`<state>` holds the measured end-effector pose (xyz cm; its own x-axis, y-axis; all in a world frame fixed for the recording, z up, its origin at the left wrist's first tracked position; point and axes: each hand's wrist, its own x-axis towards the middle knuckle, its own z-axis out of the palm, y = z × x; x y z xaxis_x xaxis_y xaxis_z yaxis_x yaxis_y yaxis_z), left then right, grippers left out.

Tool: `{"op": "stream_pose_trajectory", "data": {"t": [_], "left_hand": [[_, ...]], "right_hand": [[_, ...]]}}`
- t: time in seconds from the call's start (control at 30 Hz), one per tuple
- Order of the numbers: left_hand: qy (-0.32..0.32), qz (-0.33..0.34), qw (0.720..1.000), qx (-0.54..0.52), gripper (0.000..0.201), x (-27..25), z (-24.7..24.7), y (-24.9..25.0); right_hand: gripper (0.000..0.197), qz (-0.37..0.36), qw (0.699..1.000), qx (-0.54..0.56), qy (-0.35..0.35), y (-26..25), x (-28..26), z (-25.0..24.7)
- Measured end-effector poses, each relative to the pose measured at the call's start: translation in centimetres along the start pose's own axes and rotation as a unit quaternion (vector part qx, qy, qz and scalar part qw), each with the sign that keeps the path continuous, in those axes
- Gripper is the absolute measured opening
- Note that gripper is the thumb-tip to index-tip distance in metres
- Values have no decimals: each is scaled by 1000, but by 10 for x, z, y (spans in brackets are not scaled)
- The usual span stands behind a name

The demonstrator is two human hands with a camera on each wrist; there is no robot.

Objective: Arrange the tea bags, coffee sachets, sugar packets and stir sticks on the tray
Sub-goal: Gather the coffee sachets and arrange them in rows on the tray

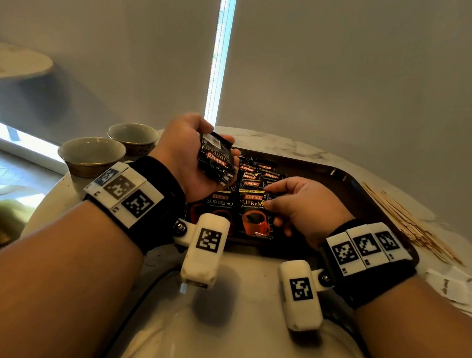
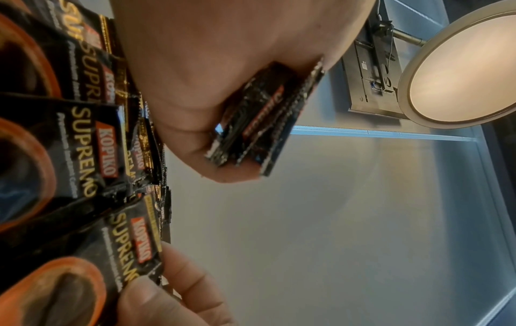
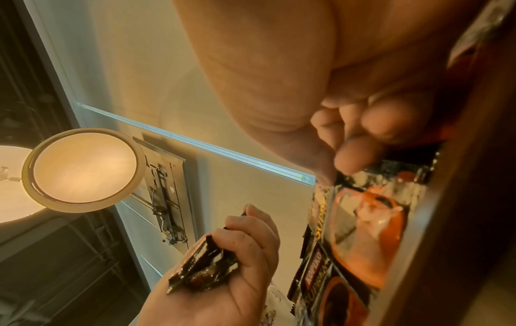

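Observation:
My left hand (image 1: 217, 147) grips a small stack of black Kopiko coffee sachets (image 1: 216, 162) above the left part of the dark brown tray (image 1: 353, 191). The left wrist view shows the stack (image 2: 262, 123) edge-on in that palm. Several sachets (image 1: 256, 172) lie in overlapping rows on the tray. My right hand (image 1: 269, 196) pinches the top right corner of the front sachet (image 1: 255, 216), which lies flat on the tray. Its fingertips (image 2: 156, 297) hold that sachet's corner (image 2: 134, 247). Wooden stir sticks (image 1: 407, 223) lie loose on the table right of the tray.
Two empty bowls (image 1: 91, 155) (image 1: 133, 136) stand at the table's left edge. White paper packets (image 1: 456, 289) lie on the table at the far right. The marble table (image 1: 276, 145) is round, with a window blind behind it.

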<state>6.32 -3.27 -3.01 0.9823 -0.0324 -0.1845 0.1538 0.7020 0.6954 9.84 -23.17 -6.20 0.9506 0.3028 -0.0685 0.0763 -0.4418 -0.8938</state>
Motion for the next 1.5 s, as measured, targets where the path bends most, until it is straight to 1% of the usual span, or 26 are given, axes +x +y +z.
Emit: {"op": "stream_pose_trajectory", "data": {"t": [0.17,0.33,0.5,0.73,0.83,1.0,1.13,1.23,1.3,1.37,1.43,1.5], "left_hand": [[0,0,1000,-7,37,1,-1,0],[0,1,1000,-11,37,2,0,-1],[-3,-2,1000,-7,35,3,-1,-2],[-5,-8,1000,4,35,4,-2,-3],[-3,-5,1000,19,37,5,-2,-4],[1,4,999,41,41,6,-2,-8],[2,10,997,70,37,7,-1,-9],[4,12,995,95,35,7,0,-10],[7,18,994,110,34,8,1,-11],[10,22,993,118,33,9,1,-13],[13,25,992,126,33,11,1,-15],[12,27,990,139,32,12,1,-15]], "right_hand": [[27,6,1000,-13,-7,-2,-1,0],[28,3,999,-53,-5,-5,-2,0],[26,-9,996,-87,25,-6,-4,0],[27,-6,995,-93,36,-7,-4,0],[24,-13,994,-97,45,-7,-3,-1],[17,-49,993,-79,73,-7,-4,-1],[20,-102,992,-24,69,-9,-8,0],[36,-152,986,15,62,-12,-12,-5],[50,-177,983,-12,43,-16,-15,-9],[57,-195,980,-42,22,-20,-17,-11],[52,-208,977,-36,2,-22,-20,-9],[45,-216,976,-36,0,-22,-21,-6]]}}
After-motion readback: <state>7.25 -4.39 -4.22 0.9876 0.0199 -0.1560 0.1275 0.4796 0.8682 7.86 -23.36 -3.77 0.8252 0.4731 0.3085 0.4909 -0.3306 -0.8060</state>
